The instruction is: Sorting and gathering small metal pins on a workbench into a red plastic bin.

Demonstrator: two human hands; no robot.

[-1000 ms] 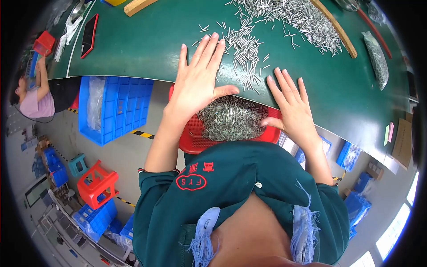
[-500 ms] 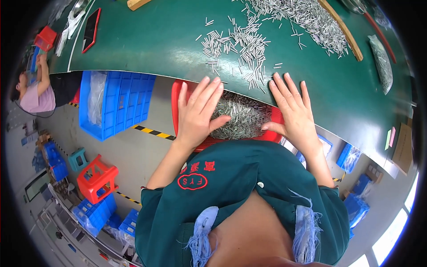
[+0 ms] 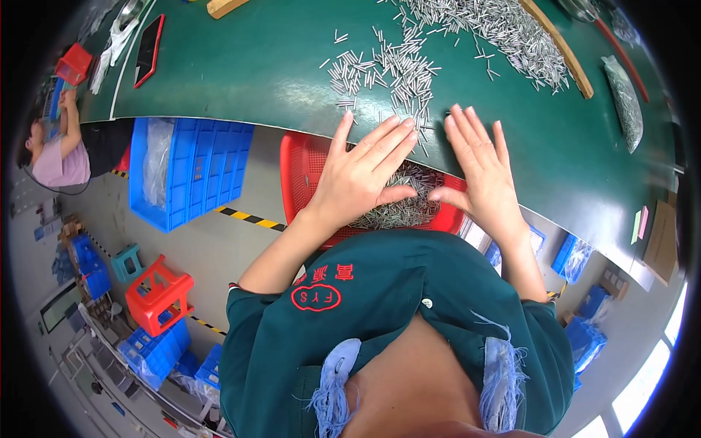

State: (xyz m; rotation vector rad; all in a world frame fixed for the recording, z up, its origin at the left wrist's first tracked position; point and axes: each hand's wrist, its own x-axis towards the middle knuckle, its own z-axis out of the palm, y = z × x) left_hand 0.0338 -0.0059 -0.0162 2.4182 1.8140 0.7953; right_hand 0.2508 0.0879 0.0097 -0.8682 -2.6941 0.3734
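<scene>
My left hand is open, its fingertips over the near table edge beside loose metal pins. To its right my right hand lies with fingers stretched out flat on the green tabletop, thumb toward the left one. The pins between and beyond the hands are short, thin, silvery rods in a scattered patch. Below the edge, a red perforated basket holds many similar pins; both hands and the table edge cover part of it. Neither hand grips anything that I can see.
A larger pin heap lies at the far right against a wooden strip. A red-rimmed phone and a plastic bag of pins lie on the table. Blue crates stand at left, where another person sits.
My left hand has moved right, closer to my right hand, uncovering more of the basket's left side. The pins near the edge are partly hidden by its fingers now. The right hand shifted only slightly.
</scene>
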